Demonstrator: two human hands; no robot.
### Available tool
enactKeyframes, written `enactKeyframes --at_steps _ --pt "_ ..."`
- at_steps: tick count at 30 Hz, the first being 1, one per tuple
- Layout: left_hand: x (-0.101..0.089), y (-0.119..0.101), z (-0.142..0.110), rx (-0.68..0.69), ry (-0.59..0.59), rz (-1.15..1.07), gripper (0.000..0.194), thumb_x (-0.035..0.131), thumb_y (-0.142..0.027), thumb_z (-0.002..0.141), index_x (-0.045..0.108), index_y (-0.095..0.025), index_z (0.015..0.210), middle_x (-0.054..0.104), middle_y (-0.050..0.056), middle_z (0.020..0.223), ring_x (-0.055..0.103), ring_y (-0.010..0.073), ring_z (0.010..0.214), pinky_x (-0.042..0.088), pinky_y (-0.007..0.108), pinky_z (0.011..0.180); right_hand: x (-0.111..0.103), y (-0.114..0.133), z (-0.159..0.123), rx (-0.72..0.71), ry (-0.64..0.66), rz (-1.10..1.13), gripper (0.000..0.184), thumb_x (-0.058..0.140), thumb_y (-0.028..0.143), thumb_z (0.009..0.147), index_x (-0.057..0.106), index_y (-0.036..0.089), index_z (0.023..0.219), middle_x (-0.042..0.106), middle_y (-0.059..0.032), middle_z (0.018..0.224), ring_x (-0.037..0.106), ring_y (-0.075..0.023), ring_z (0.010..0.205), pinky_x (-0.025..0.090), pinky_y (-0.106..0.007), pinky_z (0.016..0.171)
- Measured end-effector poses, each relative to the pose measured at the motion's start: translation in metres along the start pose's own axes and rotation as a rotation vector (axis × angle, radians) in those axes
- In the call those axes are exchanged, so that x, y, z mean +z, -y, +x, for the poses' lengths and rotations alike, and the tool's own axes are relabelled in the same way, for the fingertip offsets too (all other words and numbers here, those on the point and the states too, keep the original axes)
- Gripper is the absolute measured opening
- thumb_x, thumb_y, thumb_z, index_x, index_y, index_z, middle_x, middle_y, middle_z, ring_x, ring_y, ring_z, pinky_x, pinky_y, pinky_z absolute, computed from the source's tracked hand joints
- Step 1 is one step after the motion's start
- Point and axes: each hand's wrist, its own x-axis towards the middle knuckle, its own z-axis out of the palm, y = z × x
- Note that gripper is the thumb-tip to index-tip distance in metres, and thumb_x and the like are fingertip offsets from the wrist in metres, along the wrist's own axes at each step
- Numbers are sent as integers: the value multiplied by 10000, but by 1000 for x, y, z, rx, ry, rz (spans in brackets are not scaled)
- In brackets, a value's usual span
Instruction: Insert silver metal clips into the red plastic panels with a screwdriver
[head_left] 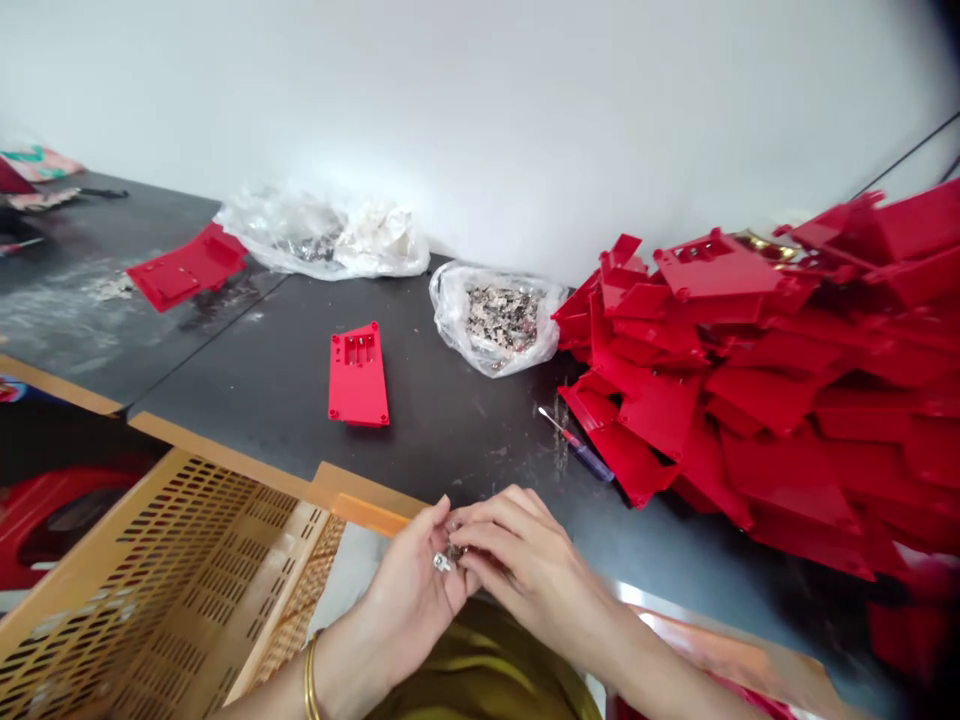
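My left hand [409, 590] and my right hand [517, 555] meet at the near edge of the dark table [450, 420]. Together their fingers pinch small silvery metal parts [444, 560]. The left palm cups some of them; the right fingertips press on them from the right. A gold bangle sits on my left wrist. A single red plastic plate [358, 374] lies flat on the table beyond my hands.
A big heap of red plastic plates [772, 370] fills the right. A clear bag of metal parts [499, 318] sits by it, and a small screwdriver [581, 448] lies nearby. A tan perforated crate [165, 590] stands at lower left. More bags and red plates lie far left.
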Motion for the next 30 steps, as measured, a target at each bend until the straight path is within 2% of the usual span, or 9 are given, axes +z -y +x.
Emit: enactKeyframes --at_steps 2,6,12,14,18,22,25,27,30 --pt "9 -3 8 34 7 4 290 445 -232 1001 611 -106 800 627 35 740 606 97 619 494 209 599 -5 -8 9 -14 9 -81 170 575 187 968 649 259 1103 688 -44 1040 554 -218 928 446 -401 826" --pt "16 -6 18 77 1 25 254 448 -226 998 596 -120 822 636 42 772 613 104 659 521 229 671 -7 -21 20 -11 22 -163 83 565 199 974 642 230 967 684 -39 990 538 -212 885 424 -382 779" --pt "16 -12 27 105 50 28 290 437 -230 993 621 -113 801 669 58 781 630 122 673 559 318 832 -11 -29 27 -3 -13 -8 94 581 162 961 609 238 913 696 -4 1027 575 -187 933 423 -363 855" --pt "16 -16 30 102 74 40 297 444 -248 989 654 -86 855 704 89 830 661 144 706 557 351 886 -18 -31 30 58 -41 123 110 579 156 954 614 235 887 699 0 972 601 -169 909 448 -323 838" --pt "22 -27 33 90 25 78 402 464 -306 980 627 27 1135 732 217 1060 728 249 920 537 406 974 -31 -37 37 316 -120 328 97 592 204 937 648 228 862 680 4 863 642 -147 810 491 -259 767" --pt "27 -40 38 96 38 68 479 450 -319 985 553 58 1262 674 268 1231 693 325 1096 521 424 1014 -37 -52 40 408 -185 415 67 606 265 924 666 237 916 705 8 890 659 -145 842 500 -234 801" --pt "27 -47 44 112 38 71 482 462 -324 984 543 55 1270 652 281 1265 660 356 1154 529 431 1009 -34 -65 37 446 -267 436 95 606 315 916 662 239 927 715 1 892 676 -151 858 514 -220 806" --pt "26 -50 48 158 -22 90 436 489 -307 978 571 47 1219 681 279 1208 677 355 1124 546 425 988 -27 -73 30 468 -326 431 105 602 329 912 659 241 906 720 1 859 688 -152 834 525 -211 786" --pt "30 -57 54 261 -145 132 288 527 -238 963 630 2 1083 741 228 1045 741 308 966 592 398 896 -7 -81 10 482 -386 384 131 597 334 912 662 243 845 714 12 775 685 -145 718 530 -200 682"
